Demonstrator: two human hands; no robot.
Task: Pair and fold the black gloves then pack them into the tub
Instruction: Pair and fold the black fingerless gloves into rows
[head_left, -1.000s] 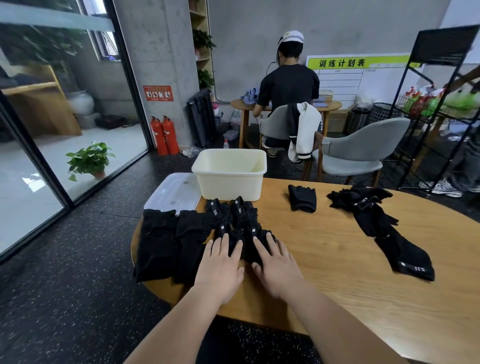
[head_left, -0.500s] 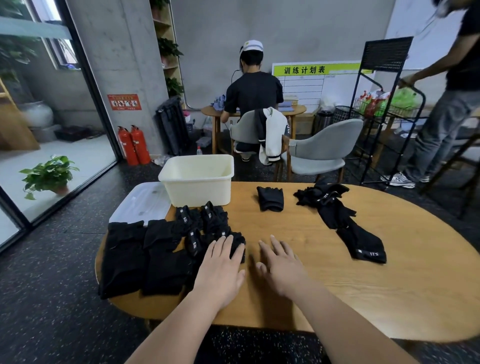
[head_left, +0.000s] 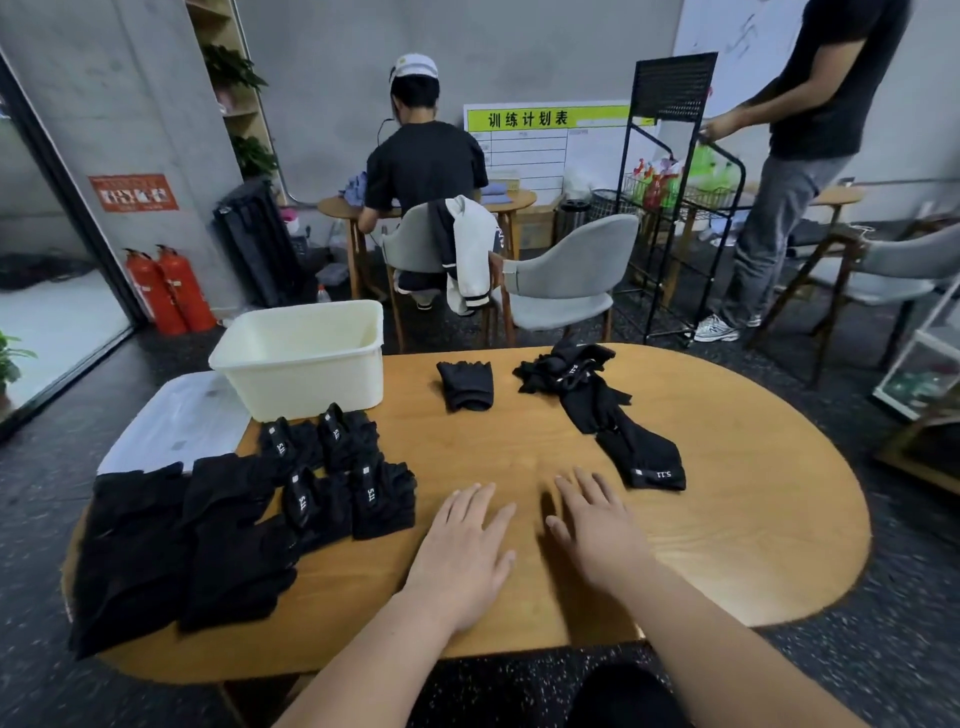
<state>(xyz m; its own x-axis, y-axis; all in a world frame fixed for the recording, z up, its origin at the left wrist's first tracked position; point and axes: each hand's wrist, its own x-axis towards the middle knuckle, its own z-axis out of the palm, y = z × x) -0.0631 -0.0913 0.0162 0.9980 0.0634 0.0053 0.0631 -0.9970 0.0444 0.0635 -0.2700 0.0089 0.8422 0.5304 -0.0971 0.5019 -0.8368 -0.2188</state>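
The left hand (head_left: 462, 551) and right hand (head_left: 597, 535) were spread flat, side by side, holding nothing, over bare wood of the desk (head_left: 727, 519) near its front edge; folded gloves (head_left: 343, 478) lay just left, a flatter stack (head_left: 156, 545) reaching the left edge; the tub (head_left: 306, 364) stood at the far left edge; loose gloves (head_left: 597, 410) trailed right, open wood beyond.

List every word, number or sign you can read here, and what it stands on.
"训练计划表": yellow-green header of the white wall chart.
"5.11": white print on the folded black fabric gloves.
"5.11", upside down: cuff of the loose black glove.
Blurred, unreadable: the red sign on the grey concrete pillar.
Too small: labels on the red fire extinguishers.
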